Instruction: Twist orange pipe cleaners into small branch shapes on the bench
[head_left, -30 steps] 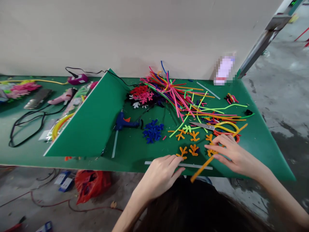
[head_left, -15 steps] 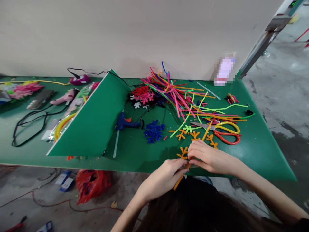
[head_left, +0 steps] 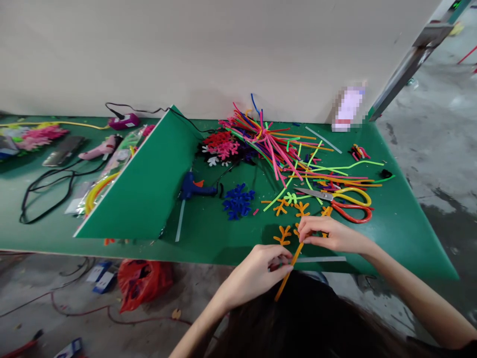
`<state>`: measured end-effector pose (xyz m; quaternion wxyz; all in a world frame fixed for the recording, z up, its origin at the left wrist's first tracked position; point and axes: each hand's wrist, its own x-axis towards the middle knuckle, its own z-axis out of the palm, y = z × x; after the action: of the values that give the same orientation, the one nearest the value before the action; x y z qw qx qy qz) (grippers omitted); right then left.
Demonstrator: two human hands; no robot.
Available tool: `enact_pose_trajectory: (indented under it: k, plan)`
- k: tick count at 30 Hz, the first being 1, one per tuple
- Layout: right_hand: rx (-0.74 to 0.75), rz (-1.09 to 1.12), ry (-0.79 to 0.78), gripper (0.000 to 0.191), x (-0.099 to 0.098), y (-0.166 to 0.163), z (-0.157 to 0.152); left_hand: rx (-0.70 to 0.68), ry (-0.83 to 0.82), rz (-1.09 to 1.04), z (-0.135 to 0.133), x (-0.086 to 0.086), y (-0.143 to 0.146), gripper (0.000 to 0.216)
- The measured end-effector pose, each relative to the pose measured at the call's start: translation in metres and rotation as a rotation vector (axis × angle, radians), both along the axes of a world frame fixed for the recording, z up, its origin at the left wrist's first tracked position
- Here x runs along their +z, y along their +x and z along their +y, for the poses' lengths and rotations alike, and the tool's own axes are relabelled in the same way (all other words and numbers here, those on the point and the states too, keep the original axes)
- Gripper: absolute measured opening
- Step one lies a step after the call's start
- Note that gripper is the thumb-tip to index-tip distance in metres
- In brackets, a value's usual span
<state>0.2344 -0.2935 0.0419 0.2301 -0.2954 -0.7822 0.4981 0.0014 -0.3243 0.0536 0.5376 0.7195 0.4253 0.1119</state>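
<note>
An orange pipe cleaner (head_left: pixel 286 282) slants between my two hands over the table's front edge. My left hand (head_left: pixel 263 271) pinches it around its middle, thumb and fingers closed. At its upper end, the fingertips of my right hand (head_left: pixel 330 233) are closed on it. Several orange branched pipe-cleaner pieces (head_left: pixel 283 234) lie just beyond my hands, some partly hidden by the right one. A translucent glue stick (head_left: pixel 322 259) lies along the front edge under my hands. Scissors (head_left: pixel 348 204) with one yellow and one red handle rest beyond my right hand, blades apart.
A heap of coloured pipe cleaners (head_left: pixel 264 139) covers the table's back middle. Left of it are pink and red snowflake shapes (head_left: pixel 223 144), a blue snowflake (head_left: pixel 238 201) and a blue glue gun (head_left: pixel 194 188). A green upright board (head_left: pixel 141 189) divides off the left side.
My right hand has moved slightly right and up, along the orange pipe cleaner, uncovering more of it between my hands. The glue stick at the front edge now shows more.
</note>
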Motion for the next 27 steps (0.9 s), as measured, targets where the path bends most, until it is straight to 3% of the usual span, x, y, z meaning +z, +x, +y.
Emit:
enact_pose_trajectory:
  k: [4, 10, 17, 22, 24, 27]
  plan:
    - [-0.160, 0.049, 0.051, 0.011, -0.013, -0.005, -0.003, 0.050, 0.039, -0.021, -0.002, 0.000, 0.002, 0.010]
    - [-0.365, 0.094, 0.187, 0.010, -0.039, -0.017, -0.014, 0.237, 0.049, -0.134, -0.005, -0.004, 0.003, 0.011]
    - [-0.565, 0.055, 0.416, 0.017, -0.042, -0.039, -0.046, 0.466, 0.177, -0.260, -0.005, -0.005, 0.005, 0.006]
    - [-0.597, -0.185, 0.833, 0.041, -0.047, -0.029, -0.040, 0.562, 0.365, -0.252, 0.008, -0.007, 0.011, 0.005]
    - [-0.563, -0.250, 0.963, 0.038, -0.048, -0.023, -0.027, 0.553, 0.437, -0.235, 0.013, -0.010, 0.013, 0.004]
    - [-0.502, -0.332, 1.018, 0.028, -0.044, -0.024, -0.018, 0.553, 0.600, -0.162, 0.016, -0.015, 0.014, 0.003]
